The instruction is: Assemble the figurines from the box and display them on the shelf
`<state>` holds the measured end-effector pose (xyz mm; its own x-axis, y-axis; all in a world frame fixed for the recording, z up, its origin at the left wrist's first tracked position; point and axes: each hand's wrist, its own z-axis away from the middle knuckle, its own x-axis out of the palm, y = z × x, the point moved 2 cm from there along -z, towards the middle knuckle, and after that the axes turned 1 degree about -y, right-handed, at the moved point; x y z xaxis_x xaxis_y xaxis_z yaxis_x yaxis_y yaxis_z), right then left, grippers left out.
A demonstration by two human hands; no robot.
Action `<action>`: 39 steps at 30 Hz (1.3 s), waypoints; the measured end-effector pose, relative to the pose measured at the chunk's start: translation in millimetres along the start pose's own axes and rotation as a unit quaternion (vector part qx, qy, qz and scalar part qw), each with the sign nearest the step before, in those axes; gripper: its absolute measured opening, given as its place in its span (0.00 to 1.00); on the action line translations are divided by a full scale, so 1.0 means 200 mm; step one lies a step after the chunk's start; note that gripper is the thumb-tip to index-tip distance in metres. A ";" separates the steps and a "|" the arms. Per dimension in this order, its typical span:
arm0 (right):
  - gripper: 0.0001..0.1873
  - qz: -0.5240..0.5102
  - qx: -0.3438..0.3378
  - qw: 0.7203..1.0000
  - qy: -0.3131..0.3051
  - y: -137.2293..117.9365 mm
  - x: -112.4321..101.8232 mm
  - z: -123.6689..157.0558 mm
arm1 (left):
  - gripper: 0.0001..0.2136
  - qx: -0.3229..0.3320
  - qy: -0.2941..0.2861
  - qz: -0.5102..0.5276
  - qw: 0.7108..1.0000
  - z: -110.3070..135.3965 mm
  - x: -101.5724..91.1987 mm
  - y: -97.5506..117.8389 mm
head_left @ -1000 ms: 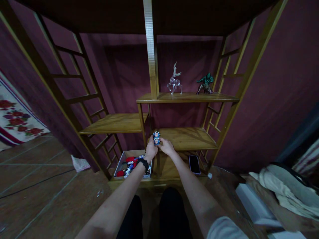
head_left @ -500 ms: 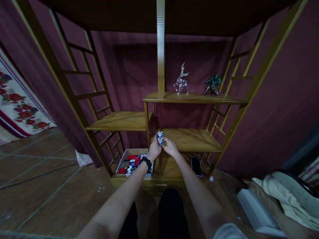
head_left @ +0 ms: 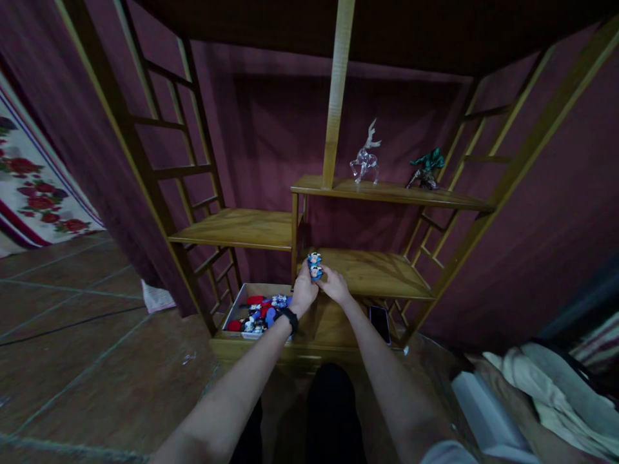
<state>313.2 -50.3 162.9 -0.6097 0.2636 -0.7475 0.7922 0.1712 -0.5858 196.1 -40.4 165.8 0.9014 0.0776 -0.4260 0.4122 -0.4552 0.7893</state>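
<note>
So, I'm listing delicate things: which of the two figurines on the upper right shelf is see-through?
The deer, standing on the left: its body is clear, while the other figurine, to its right, is dark and green.

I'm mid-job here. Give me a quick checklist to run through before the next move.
1. Both hands at the two small blue-and-white figurines: ok; left hand on their left, right hand's fingertips at their right.
2. Figurines resting on the brown wooden middle shelf: cannot tell; their undersides are hidden.
3. Left wrist's black band clear of the open pale box of red, blue and white figures: cannot tell; they overlap in view.
4. Clear, glass-like deer upright on the upper shelf: ok.
5. Dark phone with purple rim apart from both hands: ok.
</note>
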 end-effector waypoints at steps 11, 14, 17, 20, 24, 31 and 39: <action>0.25 -0.008 0.002 1.000 0.011 -0.01 0.00 0.00 | 0.36 -0.003 -0.004 0.012 1.000 0.00 0.01 -0.01; 0.25 -0.006 0.000 1.000 0.008 -0.01 0.00 0.01 | 0.36 -0.011 0.002 0.015 1.000 0.01 0.00 0.01; 0.25 -0.004 0.004 1.000 0.006 -0.01 -0.01 0.01 | 0.35 -0.014 0.007 0.013 1.000 0.01 0.00 0.02; 0.26 -0.004 0.008 1.000 0.001 -0.01 -0.01 0.01 | 0.35 0.005 0.010 0.014 1.000 0.02 -0.01 0.02; 0.25 -0.010 0.014 1.000 0.000 -0.02 -0.02 0.01 | 0.36 0.057 0.013 -0.004 0.998 0.08 -0.01 0.01; 0.26 -0.001 0.016 1.000 -0.003 -0.02 -0.02 0.02 | 0.36 0.132 0.034 -0.026 0.990 0.35 -0.06 0.05; 0.29 0.003 0.023 1.000 -0.004 -0.03 -0.02 0.02 | 0.31 0.052 -0.039 -0.012 0.998 0.79 -0.04 -0.11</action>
<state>310.2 -56.1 167.7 -0.6055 0.2566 -0.7533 0.7937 0.1263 -0.5950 158.7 -170.6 81.1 0.8766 0.0226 -0.4807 0.4144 -0.5432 0.7302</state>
